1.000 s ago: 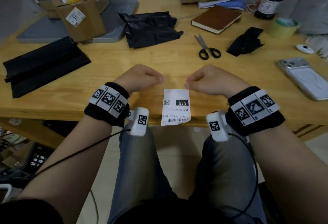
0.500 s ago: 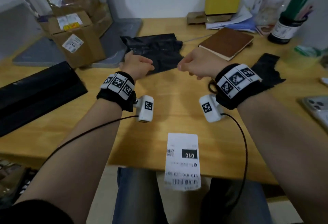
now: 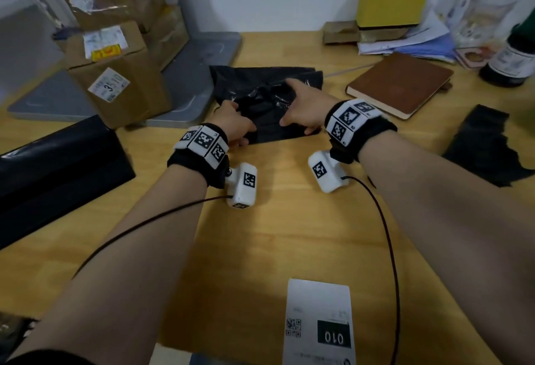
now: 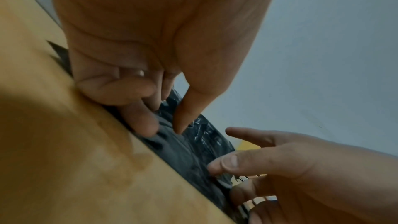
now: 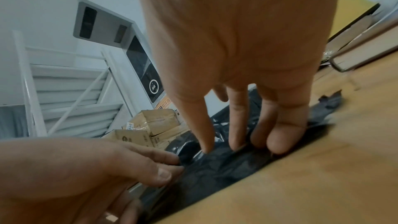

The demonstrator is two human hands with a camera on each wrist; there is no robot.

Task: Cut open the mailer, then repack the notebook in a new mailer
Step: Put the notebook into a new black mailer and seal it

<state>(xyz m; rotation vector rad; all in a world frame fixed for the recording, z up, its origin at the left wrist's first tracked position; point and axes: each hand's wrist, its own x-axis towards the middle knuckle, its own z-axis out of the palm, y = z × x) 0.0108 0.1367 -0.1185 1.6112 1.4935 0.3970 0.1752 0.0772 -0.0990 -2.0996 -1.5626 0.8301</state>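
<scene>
A crumpled black mailer [image 3: 269, 95] lies at the middle back of the wooden desk [image 3: 289, 220]. My left hand [image 3: 234, 121] pinches its near left edge between thumb and curled fingers [image 4: 140, 118]. My right hand [image 3: 292, 104] is open, with straight fingertips [image 5: 234, 140] pressing on the plastic [image 5: 215, 164] to the right of the left hand. The brown notebook [image 3: 399, 84] lies closed on the desk to the right, apart from both hands. A stack of flat black mailers [image 3: 58, 168] lies at the left edge.
A white shipping label [image 3: 318, 324] lies at the desk's front edge. A torn black plastic piece [image 3: 486, 144] is at the right. Cardboard boxes [image 3: 115, 75] stand on a grey platform [image 3: 199, 75] at the back left. A yellow box [image 3: 390, 0], papers and a dark bottle [image 3: 512, 61] line the back.
Both hands left the front edge by the label and reached forward to the crumpled black mailer. The right hand's fingers opened onto it and the left took hold of its edge.
</scene>
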